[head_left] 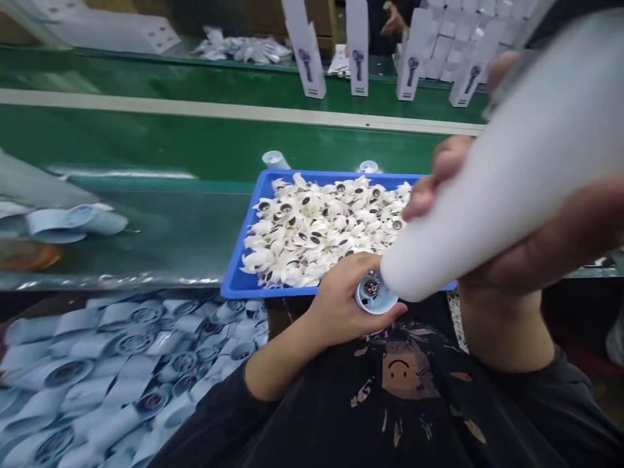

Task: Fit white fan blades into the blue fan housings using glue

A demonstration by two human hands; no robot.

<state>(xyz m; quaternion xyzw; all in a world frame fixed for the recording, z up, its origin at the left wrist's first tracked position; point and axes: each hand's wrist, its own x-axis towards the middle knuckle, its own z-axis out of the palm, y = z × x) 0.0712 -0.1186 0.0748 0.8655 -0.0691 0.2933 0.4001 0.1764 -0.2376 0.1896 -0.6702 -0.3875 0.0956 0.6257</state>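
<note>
Head view. Left hand: fingers curled round a blue cup, thumb along its near side, so the cup is pinched between thumb and fingers. Cup held in front of the wearer's shirt, at the near edge of the tray, mouth facing up toward the camera; a small motor shows inside.

Right hand: wrapped round a large white body, fingertips on its far side. The body is blurred and its function not legible. Its narrow end overlaps the cup's rim in this view; contact cannot be told.

Surroundings: tray filled with white impellers; more blue cups heaped at lower left; white boxes standing on the far side of the green belt.

Risks (judgement): if the narrow end drifts off the motor's line, it could knock the rim or scrape the inner wall, most likely because its bulk hides part of the mouth. A loose left pinch could let the cup twist or tip under a push. A sideways swing of the white body could sweep impellers over the tray's edge. Too hard a press could mark the motor.
</note>
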